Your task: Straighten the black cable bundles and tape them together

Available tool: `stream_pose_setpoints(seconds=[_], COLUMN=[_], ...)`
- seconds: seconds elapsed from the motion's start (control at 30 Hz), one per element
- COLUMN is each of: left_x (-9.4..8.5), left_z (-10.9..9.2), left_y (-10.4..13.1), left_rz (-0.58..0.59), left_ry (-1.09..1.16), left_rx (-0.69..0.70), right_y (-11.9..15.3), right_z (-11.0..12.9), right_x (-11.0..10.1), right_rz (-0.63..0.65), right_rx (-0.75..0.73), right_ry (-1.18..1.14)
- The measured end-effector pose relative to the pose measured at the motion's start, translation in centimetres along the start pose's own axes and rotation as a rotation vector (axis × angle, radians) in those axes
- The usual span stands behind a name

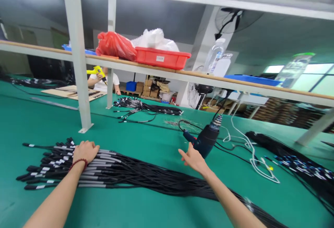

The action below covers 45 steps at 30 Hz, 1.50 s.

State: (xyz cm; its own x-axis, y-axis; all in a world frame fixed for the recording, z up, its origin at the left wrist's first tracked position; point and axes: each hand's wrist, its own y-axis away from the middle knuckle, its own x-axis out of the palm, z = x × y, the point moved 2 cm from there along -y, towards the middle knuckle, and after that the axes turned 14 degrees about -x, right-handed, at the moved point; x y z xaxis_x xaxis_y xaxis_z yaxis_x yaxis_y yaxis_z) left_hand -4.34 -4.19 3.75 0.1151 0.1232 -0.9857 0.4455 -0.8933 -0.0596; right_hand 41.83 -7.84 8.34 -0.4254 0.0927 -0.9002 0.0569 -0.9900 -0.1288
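A wide bundle of black cables (156, 175) with grey sleeves and white labels lies across the green table. My left hand (86, 151), a dark red bead bracelet at its wrist, is on top of the cables near their labelled ends, its fingers bent over them. To the right, my right hand (193, 158) is held above the bundle with fingers apart and nothing in them. Its fingertips are at the handle of a dark heat gun (207, 139); whether they touch it I cannot tell. The heat gun's metal nozzle points up and away.
Another cable bundle (156, 109) lies farther back, and more black cables (300, 162) lie at right beside a white cord (252, 151). Shelf posts (80, 64) rise from the table. A red tray (161, 57) sits on the shelf. Across the table a person holds a yellow heat gun (97, 71).
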Motion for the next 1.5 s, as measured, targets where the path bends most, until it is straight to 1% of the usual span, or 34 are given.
stream_pose_setpoints(seconds=[0.13,0.2,0.27,0.33,0.43,0.53,0.57,0.63,0.7,0.77,0.87,1.0,1.1,1.2,1.33,1.5], left_x=[0.0,0.0,0.1,0.1,0.2,0.2,0.2,0.2,0.2,0.1,0.0,0.1,0.2,0.2,0.2,0.2], left_z=[0.0,-0.1,-0.1,-0.1,-0.1,-0.1,-0.1,-0.1,-0.1,-0.2,-0.2,-0.1,-0.1,-0.1,0.0,0.1], left_y=[-0.1,-0.1,0.0,0.1,0.0,-0.2,-0.2,-0.3,-0.2,-0.1,0.0,0.0,-0.2,-0.3,-0.4,-0.6], left_rz=[-0.004,-0.011,-0.014,-0.017,-0.015,-0.006,-0.004,-0.001,0.0,-0.003,-0.009,-0.017,-0.012,-0.009,0.001,0.03], left_ry=[0.006,0.014,0.02,0.019,0.012,-0.006,-0.013,-0.029,-0.039,-0.04,-0.031,-0.018,-0.012,-0.021,-0.04,-0.038], left_rx=[-0.01,-0.009,-0.009,-0.015,-0.034,-0.049,-0.051,-0.052,-0.052,-0.05,-0.037,-0.021,-0.023,-0.029,-0.033,-0.014], right_y=[2.0,2.8,3.6,4.5,5.8,6.5,6.4,5.9,5.0,3.9,2.5,1.1,0.4,-0.3,-0.8,-0.9], right_z=[1.3,1.3,0.5,-1.1,-4.2,-7.4,-8.4,-10.1,-11.4,-12.2,-12.4,-11.3,-10.4,-10.0,-10.2,-10.5], right_x=[-1.8,-2.3,-2.5,-2.5,-2.6,-3.4,-3.8,-4.5,-4.7,-4.2,-3.0,-2.2,-2.0,-1.9,-1.6,-1.5], right_rz=[-0.035,-0.031,-0.027,-0.026,-0.037,-0.074,-0.113,-0.236,-0.35,-0.388,-0.419,-0.574,-0.662,-0.664,-0.672,-0.695], right_rx=[-0.177,-0.219,-0.216,-0.188,-0.124,-0.021,0.022,0.1,0.151,0.168,0.178,0.141,0.167,0.222,0.268,0.254], right_ry=[0.11,0.132,0.136,0.128,0.094,0.017,-0.017,-0.076,-0.129,-0.193,-0.27,-0.317,-0.326,-0.316,-0.284,-0.237])
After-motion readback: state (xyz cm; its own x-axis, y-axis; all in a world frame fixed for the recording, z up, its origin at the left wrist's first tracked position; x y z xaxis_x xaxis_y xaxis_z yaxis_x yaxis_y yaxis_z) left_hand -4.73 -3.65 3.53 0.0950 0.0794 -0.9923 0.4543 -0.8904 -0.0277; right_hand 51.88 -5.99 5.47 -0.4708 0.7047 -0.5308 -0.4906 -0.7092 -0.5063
